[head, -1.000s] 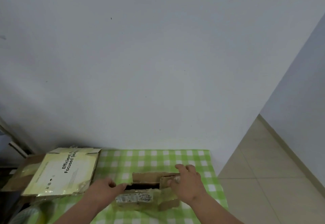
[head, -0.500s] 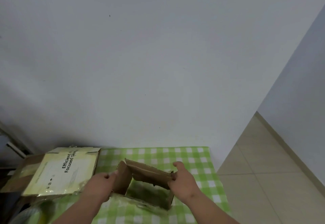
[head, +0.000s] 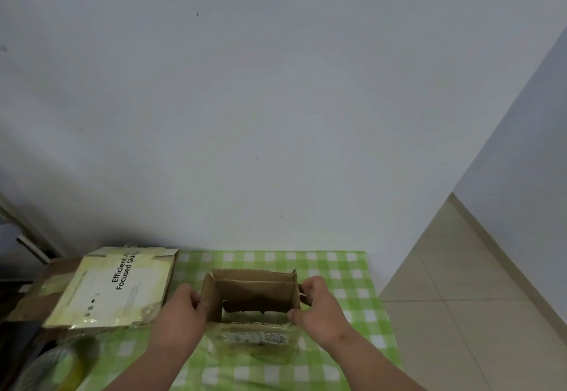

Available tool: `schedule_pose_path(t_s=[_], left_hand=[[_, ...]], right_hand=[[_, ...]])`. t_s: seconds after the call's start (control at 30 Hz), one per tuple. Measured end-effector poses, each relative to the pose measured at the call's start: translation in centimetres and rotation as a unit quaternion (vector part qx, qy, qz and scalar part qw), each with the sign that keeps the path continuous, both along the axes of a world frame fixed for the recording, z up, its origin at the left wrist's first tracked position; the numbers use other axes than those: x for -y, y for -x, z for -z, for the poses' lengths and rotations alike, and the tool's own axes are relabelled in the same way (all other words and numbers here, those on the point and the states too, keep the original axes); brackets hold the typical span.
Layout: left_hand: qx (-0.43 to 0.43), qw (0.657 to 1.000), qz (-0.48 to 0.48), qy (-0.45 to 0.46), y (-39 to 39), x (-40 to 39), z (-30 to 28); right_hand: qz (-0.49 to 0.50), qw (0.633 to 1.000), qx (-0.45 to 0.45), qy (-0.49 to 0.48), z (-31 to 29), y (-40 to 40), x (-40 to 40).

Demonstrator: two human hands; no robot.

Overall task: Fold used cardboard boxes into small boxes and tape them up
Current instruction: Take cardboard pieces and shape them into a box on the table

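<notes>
A small brown cardboard box [head: 254,291] stands opened into a square tube on the green checked tablecloth [head: 346,267], its open end facing me. A white printed label [head: 256,338] shows on its near outer wall. My left hand [head: 184,314] grips the box's left wall, thumb at its edge. My right hand [head: 319,307] grips the right wall, fingers curled round its far corner. A roll of tape [head: 61,366] lies blurred at the lower left.
A flattened pale yellow box [head: 113,289] with black lettering lies at the left, over a brown cardboard sheet [head: 46,286]. The table ends at a grey wall [head: 276,114]. Beige floor tiles [head: 475,314] lie beyond the table's right edge.
The box lay flat under both hands a second ago. It has since been pulled open and squared up, with my hands now apart on its left and right walls.
</notes>
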State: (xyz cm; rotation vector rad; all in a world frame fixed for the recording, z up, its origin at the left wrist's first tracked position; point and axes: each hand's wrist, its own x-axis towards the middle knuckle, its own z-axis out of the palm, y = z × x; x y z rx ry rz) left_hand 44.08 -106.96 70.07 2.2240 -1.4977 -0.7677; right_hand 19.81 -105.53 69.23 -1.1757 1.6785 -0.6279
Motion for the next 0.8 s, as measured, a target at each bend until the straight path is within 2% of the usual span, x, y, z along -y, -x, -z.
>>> schedule_pose_path(t_s=[0.27, 0.4, 0.47, 0.63, 0.7, 0.8], left_hand=[[-0.03, 0.992, 0.121, 0.001, -0.2, -0.1, 0.1], [-0.01, 0.978, 0.204, -0.049, -0.4, -0.4, 0.5], [-0.035, 0.976, 0.199, -0.087, -0.4, -0.6, 0.7], [-0.176, 0.956, 0.185, -0.144, -0.9, -0.4, 0.4], [-0.18, 0.944, 0.21, -0.178, -1.2, 0.1, 0.7], [-0.149, 0.948, 0.205, -0.19, -1.5, 0.5, 1.9]], right_hand=[[-0.058, 0.995, -0.07, 0.028, 0.7, 0.6, 0.1], [-0.068, 0.995, -0.075, 0.013, 0.9, 1.0, 0.2], [-0.067, 0.995, -0.069, -0.002, 0.9, 1.3, 0.3], [-0.11, 0.992, -0.045, -0.043, 0.5, 1.7, 0.1], [-0.136, 0.988, -0.053, -0.049, 0.5, 1.8, 0.3], [-0.165, 0.983, -0.031, -0.067, 0.4, 1.7, 0.9]])
